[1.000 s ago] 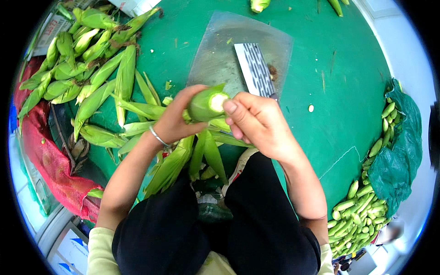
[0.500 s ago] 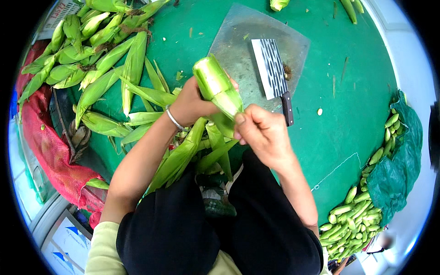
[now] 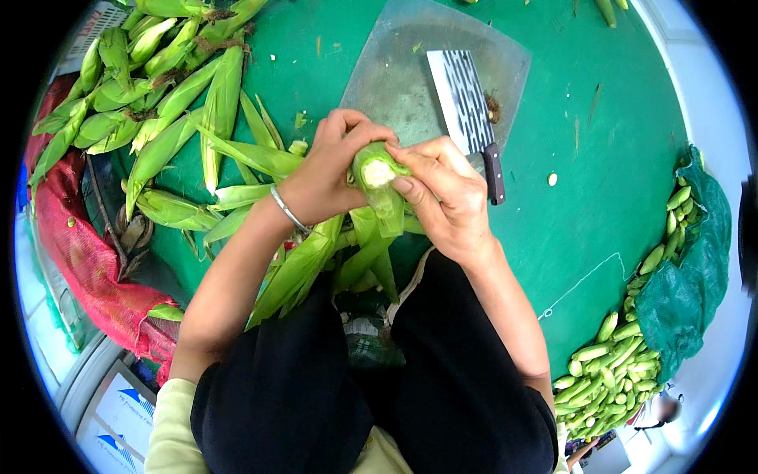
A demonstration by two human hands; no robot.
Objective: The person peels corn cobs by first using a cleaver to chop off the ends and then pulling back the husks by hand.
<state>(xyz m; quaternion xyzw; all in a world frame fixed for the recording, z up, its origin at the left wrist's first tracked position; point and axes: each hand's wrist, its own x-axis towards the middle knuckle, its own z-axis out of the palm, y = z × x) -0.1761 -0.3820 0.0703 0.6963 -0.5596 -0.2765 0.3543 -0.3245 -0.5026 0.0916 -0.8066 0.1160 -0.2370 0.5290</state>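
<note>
Seen from above, a seated person in black trousers works with two bare hands, close together at the centre over a green surface (image 3: 560, 245). Between them, just above the knees, is an ear of corn (image 3: 377, 175) in its green husk, its pale, round end turned up toward the viewer.

The left hand (image 3: 328, 174), with a silver bracelet (image 3: 286, 207) at its wrist, is curled around the ear from the left, fingers bent over its far side. How firmly it grips cannot be told. The right hand (image 3: 448, 197) is partly closed; its thumb and forefinger pinch a green husk leaf (image 3: 402, 168) at the edge of the pale end. Its other fingers are mostly hidden.

Beneath the hands lie loose green husks (image 3: 296, 272). Just beyond the hands is a greyish, see-through cutting board (image 3: 387, 79), with a broad knife (image 3: 460, 103) on it, its dark handle reaching past the board's edge.

To the left, unpeeled corn (image 3: 158, 95) is heaped near a red mesh bag (image 3: 87, 253). At the lower right, small green vegetables (image 3: 612, 379) are piled beside a dark green sack (image 3: 687, 276).
</note>
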